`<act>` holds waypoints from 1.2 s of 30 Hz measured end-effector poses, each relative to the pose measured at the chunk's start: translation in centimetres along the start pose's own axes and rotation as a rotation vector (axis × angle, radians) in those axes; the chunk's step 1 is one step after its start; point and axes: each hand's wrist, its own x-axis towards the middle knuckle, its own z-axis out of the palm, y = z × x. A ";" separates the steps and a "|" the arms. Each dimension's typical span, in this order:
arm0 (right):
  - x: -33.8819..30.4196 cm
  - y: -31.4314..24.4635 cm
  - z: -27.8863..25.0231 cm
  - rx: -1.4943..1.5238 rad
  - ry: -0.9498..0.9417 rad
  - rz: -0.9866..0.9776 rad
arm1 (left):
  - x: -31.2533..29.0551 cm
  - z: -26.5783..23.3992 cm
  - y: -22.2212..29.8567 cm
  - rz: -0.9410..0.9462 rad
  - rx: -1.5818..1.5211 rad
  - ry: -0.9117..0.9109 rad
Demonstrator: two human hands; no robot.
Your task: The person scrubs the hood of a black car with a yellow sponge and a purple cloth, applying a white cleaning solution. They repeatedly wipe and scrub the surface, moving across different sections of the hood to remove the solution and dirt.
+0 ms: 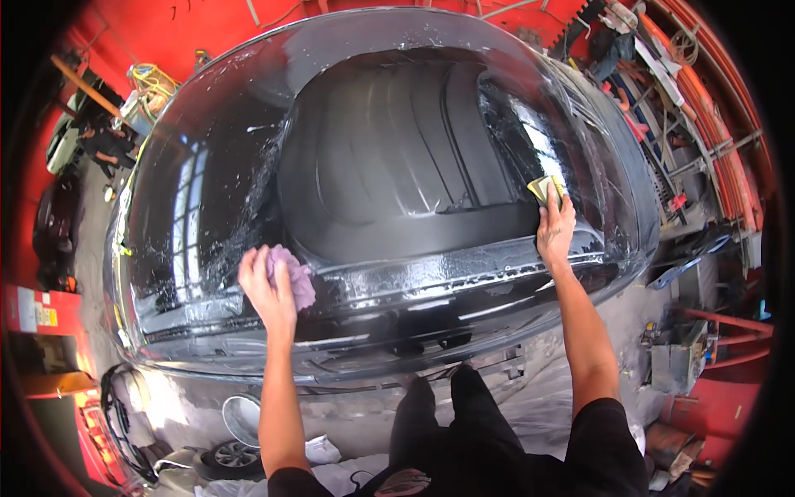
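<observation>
In front of me spreads a large, curved black car panel (207, 166), wet and shiny round its sides. A broad dull grey patch (373, 149) covers its middle, streaked with water. My left hand (267, 294) is closed round a crumpled purple cloth (291, 280) and rests near the panel's near left part. Over at the right edge of the dull patch, my right hand (556, 232) presses a folded yellow-backed piece of sandpaper (542, 189) to the surface. The sheet's underside is hidden.
A person in dark clothes (108, 147) is far off at the left. Metal racks with long orange parts (712, 124) line the right side. Below the panel lie a round pail (241, 418) and a car wheel (232, 458), left of my legs.
</observation>
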 end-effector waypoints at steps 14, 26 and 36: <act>-0.6 -1.5 -1.2 0.120 -0.135 0.119 | -2.2 0.1 0.0 -0.039 0.178 -0.233; -1.0 -0.8 -2.4 0.154 -0.302 0.135 | -1.7 0.4 1.0 -0.056 0.280 -0.302; 0.0 -1.0 -2.0 0.159 -0.285 0.109 | -1.9 0.6 0.9 -0.029 0.282 -0.283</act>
